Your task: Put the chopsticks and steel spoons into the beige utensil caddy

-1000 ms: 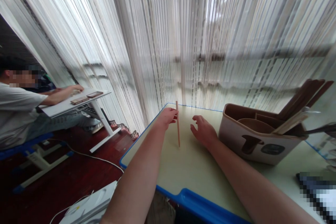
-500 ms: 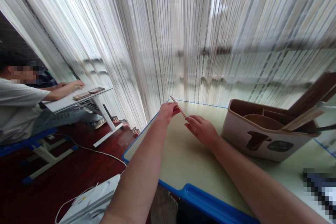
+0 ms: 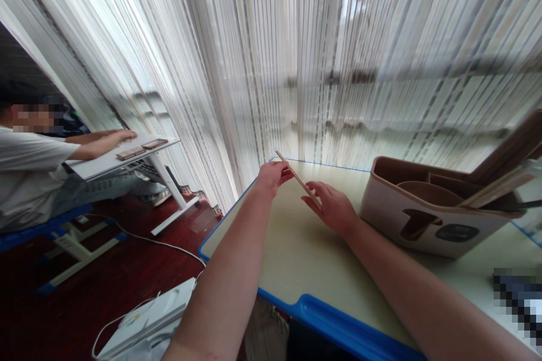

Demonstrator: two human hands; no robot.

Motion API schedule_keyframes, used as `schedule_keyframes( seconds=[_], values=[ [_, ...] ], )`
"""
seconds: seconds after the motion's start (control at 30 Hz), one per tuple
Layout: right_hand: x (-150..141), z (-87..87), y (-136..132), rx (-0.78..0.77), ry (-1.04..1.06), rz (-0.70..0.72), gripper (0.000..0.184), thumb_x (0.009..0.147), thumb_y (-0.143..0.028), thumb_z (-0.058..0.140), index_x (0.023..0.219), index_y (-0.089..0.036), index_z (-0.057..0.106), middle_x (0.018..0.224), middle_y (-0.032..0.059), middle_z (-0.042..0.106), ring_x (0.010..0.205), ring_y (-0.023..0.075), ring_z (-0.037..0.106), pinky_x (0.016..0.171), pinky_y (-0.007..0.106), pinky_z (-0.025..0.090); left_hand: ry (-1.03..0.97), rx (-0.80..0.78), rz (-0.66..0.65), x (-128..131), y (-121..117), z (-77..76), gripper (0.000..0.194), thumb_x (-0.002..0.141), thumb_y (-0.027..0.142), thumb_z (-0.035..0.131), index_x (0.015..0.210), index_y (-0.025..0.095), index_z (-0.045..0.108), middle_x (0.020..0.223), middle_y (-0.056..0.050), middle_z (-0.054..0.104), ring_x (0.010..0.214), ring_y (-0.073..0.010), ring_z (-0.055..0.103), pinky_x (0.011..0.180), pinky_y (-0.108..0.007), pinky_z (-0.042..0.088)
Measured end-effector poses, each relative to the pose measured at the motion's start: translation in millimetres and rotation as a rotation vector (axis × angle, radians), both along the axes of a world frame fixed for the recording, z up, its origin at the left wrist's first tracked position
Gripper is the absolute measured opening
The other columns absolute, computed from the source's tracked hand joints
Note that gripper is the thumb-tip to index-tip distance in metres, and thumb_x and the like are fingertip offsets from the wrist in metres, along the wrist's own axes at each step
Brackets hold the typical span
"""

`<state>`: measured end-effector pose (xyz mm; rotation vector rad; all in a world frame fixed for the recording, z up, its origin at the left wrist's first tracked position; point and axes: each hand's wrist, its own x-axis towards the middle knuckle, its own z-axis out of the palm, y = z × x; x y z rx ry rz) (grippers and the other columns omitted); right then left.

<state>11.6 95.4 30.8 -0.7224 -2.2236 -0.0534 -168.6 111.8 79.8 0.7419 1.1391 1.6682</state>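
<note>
A thin wooden stick (image 3: 297,178) slants above the pale tabletop (image 3: 305,259) near its far left corner. My left hand (image 3: 273,175) is closed round the stick's upper end. My right hand (image 3: 332,206) pinches its lower end between fingers and thumb. Both forearms reach out over the table from the near edge.
A beige cutlery caddy (image 3: 423,217) with brown wooden utensils stands at the right. The table has a blue rim (image 3: 334,327). White string curtains hang behind. At the left a seated person rests hands on a small white desk (image 3: 118,158). A white device with cables (image 3: 144,321) lies on the floor.
The stick stood upright on the table in my left hand alone. It has tipped to a slant, and my right hand, open before, has closed on its lower end.
</note>
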Motion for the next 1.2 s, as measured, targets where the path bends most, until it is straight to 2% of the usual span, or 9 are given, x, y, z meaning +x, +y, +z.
schedule_keyframes(
  seconds=[0.17, 0.37, 0.5, 0.7, 0.83, 0.97, 1.2],
  values=[
    [0, -1.5, 2, -0.016, 0.033, -0.032, 0.035, 0.088, -0.043, 0.046, 0.11, -0.017, 0.052, 0.097, 0.0102, 0.066, 0.081, 0.0185, 0.064, 0.069, 0.03, 0.049, -0.018, 0.025, -0.021, 3, -2, 2.6, 0.01, 0.076, 0.007, 0.061, 0.067, 0.009, 0.057, 0.064, -0.005, 0.062, 0.058, -0.012, 0.062, 0.068, -0.032, 0.056],
    [0, -1.0, 1, -0.046, 0.02, -0.059, 0.034, 0.089, -0.043, 0.044, 0.109, -0.017, 0.054, 0.09, 0.0083, 0.067, 0.074, 0.0167, 0.063, 0.067, 0.028, 0.047, -0.076, 0.043, -0.064, 3, -6, 6.7, 0.006, 0.077, 0.005, 0.058, 0.072, 0.007, 0.058, 0.067, -0.006, 0.062, 0.06, -0.0113, 0.062, 0.07, -0.031, 0.055],
    [0, 0.3, 0, -0.07, 0.007, -0.064, 0.033, 0.089, -0.042, 0.043, 0.108, -0.017, 0.054, 0.091, 0.0083, 0.066, 0.074, 0.0165, 0.063, 0.068, 0.028, 0.047, -0.11, 0.056, -0.088, 4, -9, 9.2, 0.007, 0.078, 0.004, 0.055, 0.072, 0.008, 0.057, 0.07, -0.006, 0.062, 0.059, -0.0112, 0.061, 0.068, -0.03, 0.055],
    [1, -0.5, 2, -0.1, -0.034, -0.048, 0.027, 0.092, -0.031, 0.037, 0.109, -0.018, 0.054, 0.099, 0.008, 0.066, 0.081, 0.0164, 0.062, 0.071, 0.027, 0.044, -0.134, 0.084, -0.141, 6, -12, 12.3, 0.012, 0.074, -0.001, 0.051, 0.075, 0.009, 0.057, 0.071, -0.006, 0.063, 0.061, -0.012, 0.062, 0.067, -0.029, 0.054],
    [0, -3.0, 5, -0.143, -0.06, -0.089, 0.028, 0.093, -0.033, 0.034, 0.104, -0.019, 0.056, 0.097, 0.0072, 0.067, 0.078, 0.0162, 0.062, 0.068, 0.026, 0.041, -0.136, 0.057, -0.087, 7, -10, 8.7, 0.013, 0.073, -0.002, 0.05, 0.074, 0.011, 0.055, 0.069, -0.004, 0.062, 0.054, -0.0093, 0.058, 0.058, -0.025, 0.052],
    [1, -1.1, 3, -0.25, -0.101, -0.102, 0.035, 0.093, -0.04, 0.032, 0.092, -0.02, 0.061, 0.078, 0.0041, 0.068, 0.069, 0.0153, 0.061, 0.061, 0.025, 0.037, -0.103, -0.024, 0.016, 11, -3, 0.4, 0.014, 0.074, -0.002, 0.048, 0.071, 0.01, 0.055, 0.065, -0.005, 0.06, 0.044, -0.0054, 0.05, 0.044, -0.018, 0.043],
    [-13, 8.0, -21, -0.289, -0.162, -0.085, 0.04, 0.082, -0.057, 0.045, 0.079, -0.022, 0.065, 0.065, 0.0008, 0.067, 0.058, 0.0141, 0.058, 0.055, 0.026, 0.03, -0.125, -0.033, 0.076, 13, 3, -3.3, 0.013, 0.074, -0.001, 0.05, 0.069, 0.011, 0.052, 0.06, -0.002, 0.057, 0.041, -0.0032, 0.045, 0.04, -0.015, 0.037]
  ],
)
